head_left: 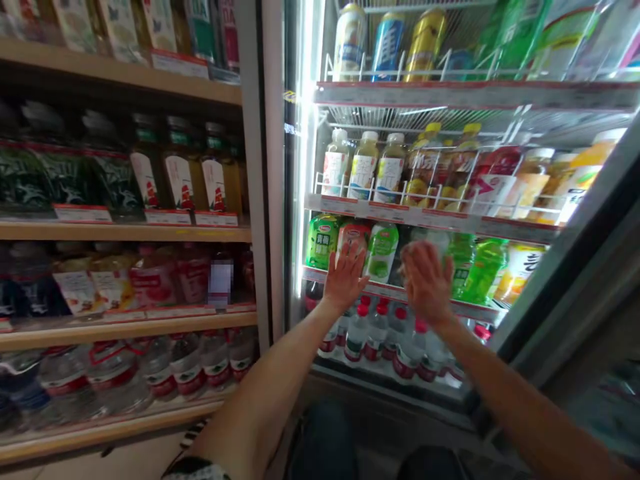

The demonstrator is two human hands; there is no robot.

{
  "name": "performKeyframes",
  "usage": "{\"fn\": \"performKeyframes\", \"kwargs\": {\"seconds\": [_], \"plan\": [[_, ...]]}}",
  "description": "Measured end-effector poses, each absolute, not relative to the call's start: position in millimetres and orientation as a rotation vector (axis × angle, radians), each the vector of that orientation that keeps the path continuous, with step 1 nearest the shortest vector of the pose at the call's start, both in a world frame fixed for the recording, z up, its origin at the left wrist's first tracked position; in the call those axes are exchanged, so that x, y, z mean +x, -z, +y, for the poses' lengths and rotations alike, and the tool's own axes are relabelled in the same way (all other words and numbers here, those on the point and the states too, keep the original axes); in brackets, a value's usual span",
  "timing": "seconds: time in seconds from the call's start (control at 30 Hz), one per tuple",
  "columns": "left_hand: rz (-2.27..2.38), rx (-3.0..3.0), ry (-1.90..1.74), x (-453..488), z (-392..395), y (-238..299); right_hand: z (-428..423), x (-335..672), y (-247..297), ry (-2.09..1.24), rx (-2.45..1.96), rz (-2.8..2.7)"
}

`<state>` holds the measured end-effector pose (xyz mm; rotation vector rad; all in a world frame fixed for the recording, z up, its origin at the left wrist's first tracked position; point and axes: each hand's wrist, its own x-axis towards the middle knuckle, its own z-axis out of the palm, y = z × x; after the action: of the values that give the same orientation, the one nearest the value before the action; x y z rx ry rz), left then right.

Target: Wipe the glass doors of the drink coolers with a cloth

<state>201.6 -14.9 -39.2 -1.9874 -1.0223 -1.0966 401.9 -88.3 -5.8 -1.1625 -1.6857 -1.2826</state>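
My left hand (pixel 345 279) reaches to the third shelf of the lit drinks cooler, its fingers spread, holding nothing that I can see. It partly covers a bottle with a red-orange label (pixel 354 233). Left of it stands a green-labelled bottle (pixel 321 240), and right of it a bright green and white bottle (pixel 383 253). My right hand (pixel 427 280) is farther right on the same shelf, smeared by motion; whether it grips anything is unclear. A pale, blurred shape (pixel 434 237) shows just behind its fingers. Green bottles (pixel 463 260) stand to its right.
Wire guards (pixel 380 195) front the upper cooler shelves, which hold bottles and cans. Red-capped water bottles (pixel 357 333) fill the bottom. The open door's dark frame (pixel 555 267) slants along the right. Wooden shelves (pixel 125 230) with drinks stand at left, beyond a grey post (pixel 260 167).
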Motion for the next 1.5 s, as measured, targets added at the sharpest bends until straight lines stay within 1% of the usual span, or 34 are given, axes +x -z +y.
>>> {"fn": "performKeyframes", "kwargs": {"seconds": [0.07, 0.13, 0.27, 0.33, 0.4, 0.53, 0.6, 0.67, 0.77, 0.83, 0.9, 1.0, 1.07, 1.13, 1.27, 1.33, 1.4, 1.5], "plan": [[-0.999, -2.003, 1.097, 198.5, -16.4, 37.8, -93.3, 389.4, 15.3, 1.324, -1.117, -1.907], [-0.967, -2.006, 1.112, 196.1, -16.1, 37.4, -94.3, 396.4, 6.1, 1.352, -1.118, -1.910], [-0.928, -1.975, 1.174, 195.0, -11.3, 38.6, -86.7, 433.5, -47.8, 1.327, -1.212, -1.382], [-0.908, -1.958, 1.202, 195.1, -10.1, 38.5, -84.3, 442.8, -61.0, 1.314, -1.230, -1.264], [-0.888, -1.960, 1.217, 194.7, -10.8, 37.5, -87.5, 441.5, -49.3, 1.338, -1.223, -1.379], [-0.856, -1.965, 1.216, 192.3, -14.3, 35.3, -106.1, 428.3, 12.6, 1.438, -1.089, -1.916], [-0.825, -1.954, 1.226, 191.6, -14.3, 35.2, -111.4, 426.5, 24.0, 1.458, -1.024, -2.084], [-0.796, -1.949, 1.242, 191.6, -12.9, 35.7, -109.2, 428.0, 7.5, 1.441, -1.065, -2.016], [-0.787, -1.960, 1.257, 192.1, -10.9, 36.6, -95.2, 429.5, -41.5, 1.345, -1.225, -1.640], [-0.777, -1.959, 1.261, 191.9, -10.9, 37.3, -86.9, 426.9, -56.5, 1.288, -1.271, -1.541], [-0.769, -1.961, 1.247, 190.5, -12.4, 38.6, -86.1, 421.8, -41.0, 1.297, -1.242, -1.672], [-0.755, -1.979, 1.215, 187.0, -15.9, 42.3, -97.0, 416.2, 16.8, 1.401, -1.044, -2.052], [-0.742, -1.992, 1.198, 184.8, -17.7, 45.4, -103.8, 417.0, 43.1, 1.435, -0.956, -2.201], [-0.742, -1.991, 1.189, 183.6, -18.7, 48.2, -105.0, 420.0, 38.6, 1.418, -0.987, -2.193], [-0.758, -1.980, 1.180, 185.1, -19.7, 51.5, -93.1, 424.5, -27.8, 1.316, -1.261, -1.694], [-0.767, -1.984, 1.183, 186.4, -20.5, 52.6, -89.3, 424.1, -43.3, 1.288, -1.300, -1.595], [-0.776, -1.996, 1.189, 186.6, -21.5, 53.6, -92.8, 421.4, -28.9, 1.289, -1.270, -1.743], [-0.767, -2.031, 1.189, 182.8, -22.6, 54.7, -104.5, 416.9, 20.8, 1.303, -1.147, -2.128]]}}
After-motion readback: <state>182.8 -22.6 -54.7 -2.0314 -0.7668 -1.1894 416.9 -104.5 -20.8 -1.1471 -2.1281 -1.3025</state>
